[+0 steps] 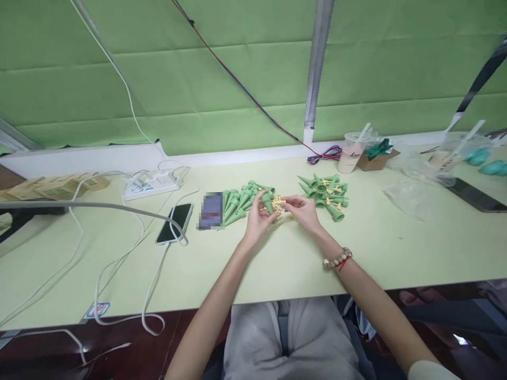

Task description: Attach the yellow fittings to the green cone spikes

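The left hand (258, 221) holds a green cone (268, 202) above the bench (277, 269). The right hand (304, 212) pinches a little yellow piece (281, 203) close by. Green piles sit left (235, 200) and right (321, 188).

Two bare hands (259, 220) (304, 212). Two clusters of tapered green plastic cones (233, 203) (336, 213) and one heap of small yellow plastic pieces (278, 202), too overlapped to count singly. Two black-screened phones (184, 212) (477, 196). Two clear plastic cups (349, 158) (441, 161). One white power strip (154, 186).
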Available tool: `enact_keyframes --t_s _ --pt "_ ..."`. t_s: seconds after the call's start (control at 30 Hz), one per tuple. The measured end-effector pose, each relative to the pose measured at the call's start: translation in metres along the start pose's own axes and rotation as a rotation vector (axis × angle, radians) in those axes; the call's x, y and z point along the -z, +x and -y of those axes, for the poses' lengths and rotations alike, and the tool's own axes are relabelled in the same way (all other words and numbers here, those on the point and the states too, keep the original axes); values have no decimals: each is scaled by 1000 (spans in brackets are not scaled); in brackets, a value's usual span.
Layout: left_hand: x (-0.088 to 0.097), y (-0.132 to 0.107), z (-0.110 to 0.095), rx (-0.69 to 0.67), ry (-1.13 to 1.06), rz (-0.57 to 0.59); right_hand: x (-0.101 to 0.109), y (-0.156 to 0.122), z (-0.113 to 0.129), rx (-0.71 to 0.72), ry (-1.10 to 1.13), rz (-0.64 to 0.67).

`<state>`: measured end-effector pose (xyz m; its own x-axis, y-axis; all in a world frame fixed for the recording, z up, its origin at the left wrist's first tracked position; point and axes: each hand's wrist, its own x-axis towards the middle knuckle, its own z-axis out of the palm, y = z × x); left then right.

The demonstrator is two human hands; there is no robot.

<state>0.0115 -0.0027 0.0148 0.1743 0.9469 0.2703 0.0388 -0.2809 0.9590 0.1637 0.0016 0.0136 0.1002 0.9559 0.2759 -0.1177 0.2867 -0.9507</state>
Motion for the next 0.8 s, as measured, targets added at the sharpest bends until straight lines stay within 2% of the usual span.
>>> enact_keyframes --t_s 0.13,0.33,0.57,0.8 --pt "-3 -3 0 -33 46 35 -2 -2 -1 22 -8 35" --pt "-7 -6 -4 40 -36 54 0 -2 2 9 -77 60" --pt "-5 -5 -3 113 -45 107 2 -1 3 -40 -43 86" --pt "-7 -7 3 107 -55 113 1 -3 4 -67 -63 91"
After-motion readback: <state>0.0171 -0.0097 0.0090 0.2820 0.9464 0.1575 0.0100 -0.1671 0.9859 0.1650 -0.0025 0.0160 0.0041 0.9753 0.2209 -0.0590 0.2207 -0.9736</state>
